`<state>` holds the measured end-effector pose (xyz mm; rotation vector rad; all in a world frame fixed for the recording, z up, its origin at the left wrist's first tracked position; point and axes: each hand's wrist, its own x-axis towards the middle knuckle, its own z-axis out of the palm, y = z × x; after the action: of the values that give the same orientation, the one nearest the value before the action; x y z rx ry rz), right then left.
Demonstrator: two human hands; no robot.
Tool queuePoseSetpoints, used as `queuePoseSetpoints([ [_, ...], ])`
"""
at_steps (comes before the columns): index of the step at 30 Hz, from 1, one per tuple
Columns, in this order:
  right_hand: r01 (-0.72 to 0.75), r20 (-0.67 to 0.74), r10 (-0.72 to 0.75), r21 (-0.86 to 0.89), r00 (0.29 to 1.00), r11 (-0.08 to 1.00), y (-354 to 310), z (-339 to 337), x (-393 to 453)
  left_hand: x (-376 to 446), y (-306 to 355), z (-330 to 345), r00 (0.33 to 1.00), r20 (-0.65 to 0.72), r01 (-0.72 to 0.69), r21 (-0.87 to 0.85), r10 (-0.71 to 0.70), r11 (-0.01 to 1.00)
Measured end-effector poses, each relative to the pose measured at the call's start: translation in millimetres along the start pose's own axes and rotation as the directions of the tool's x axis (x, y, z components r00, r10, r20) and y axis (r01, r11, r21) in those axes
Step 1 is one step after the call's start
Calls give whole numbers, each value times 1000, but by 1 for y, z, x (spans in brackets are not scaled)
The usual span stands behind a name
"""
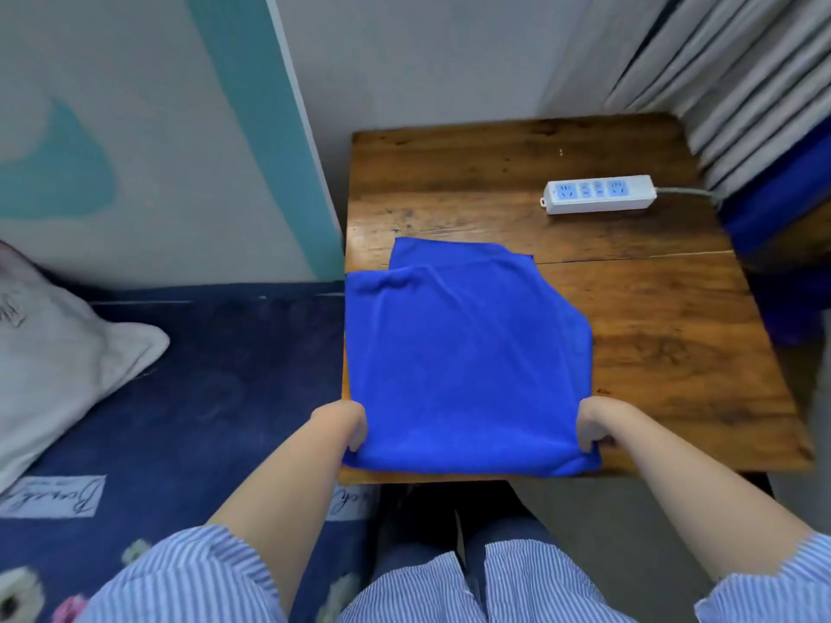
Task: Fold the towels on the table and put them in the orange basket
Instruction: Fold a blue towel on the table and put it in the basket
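Blue towel (463,353) spread on the near left part of the wooden table (665,335), far edge folded over in layers. Left hand (348,422) pinching its near left corner, right hand (596,424) pinching the near right corner, fingers curled round the cloth. White power strip (600,194) far right. Pillow (58,353) at left.

Both my arms reached fwd, bare forearms out of striped sleeves. L grip (348,424) had fingers curled, pinching the near-left corner of the towel (463,357); R grip (593,424) did the same at the near-right corner, knuckles up.
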<state>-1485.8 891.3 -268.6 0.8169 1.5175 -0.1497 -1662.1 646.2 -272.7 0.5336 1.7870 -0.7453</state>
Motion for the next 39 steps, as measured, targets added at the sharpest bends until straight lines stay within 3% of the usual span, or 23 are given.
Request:
queuePoseSetpoints([
  [3,55,75,-49,-78,996,995,1,12,0,7,1,9,999,39,-16,-22,17,1000],
  [5,95,82,-94,2,992,996,4,15,7,12,2,6,999,25,-23,-43,25,999],
  [6,116,30,-119,90,992,989,6,14,11,14,1,4,1000,-23,-20,-63,19,998],
  [8,140,-244,-65,305,968,942,14,2,16,19,1,-12,976,-216,-24,-135,-6,991],
  [10,220,-507,30,426,862,877,20,-12,23,20,2,-28,938,-342,-22,-215,-54,976],
  [12,303,-622,63,464,780,833,23,-29,31,21,6,-44,917,-393,-34,-249,-69,968],
  [15,371,-663,103,533,741,761,22,-51,41,23,16,-71,898,-437,-71,-255,-50,964],
  [20,384,-598,121,643,792,663,14,-72,60,20,43,-118,878,-477,-145,-213,26,966],
  [23,486,-640,126,683,758,545,14,-86,62,21,63,-144,848,-526,-200,-206,63,958],
  [25,604,-739,185,646,648,466,15,-99,59,24,73,-156,816,-573,-241,-222,73,945],
  [26,689,-804,235,591,546,420,18,-107,54,27,78,-163,796,-601,-263,-239,71,935],
  [27,781,-867,281,494,411,382,20,-114,46,30,83,-167,781,-622,-281,-262,62,923],
  [29,883,-945,317,213,78,418,23,-120,31,36,91,-175,734,-678,-319,-293,40,901],
  [30,877,-966,257,94,-35,471,24,-116,27,38,94,-178,704,-709,-337,-299,28,893],
  [31,844,-983,155,-3,-102,537,26,-109,29,42,98,-181,681,-732,-352,-310,14,883],
  [32,795,-993,34,-68,-111,602,27,-100,34,44,100,-183,662,-749,-368,-320,4,873],
  [33,758,-997,-68,-80,-47,648,28,-90,43,48,103,-185,652,-758,-384,-326,3,864],
  [35,765,-968,-159,48,193,642,29,-73,60,52,106,-186,647,-763,-405,-332,11,852],
  [37,793,-930,-107,236,352,562,33,-72,70,58,108,-188,652,-758,-419,-348,10,839],
  [39,796,-915,4,353,404,491,34,-82,75,62,109,-189,664,-748,-412,-355,10,839],
])
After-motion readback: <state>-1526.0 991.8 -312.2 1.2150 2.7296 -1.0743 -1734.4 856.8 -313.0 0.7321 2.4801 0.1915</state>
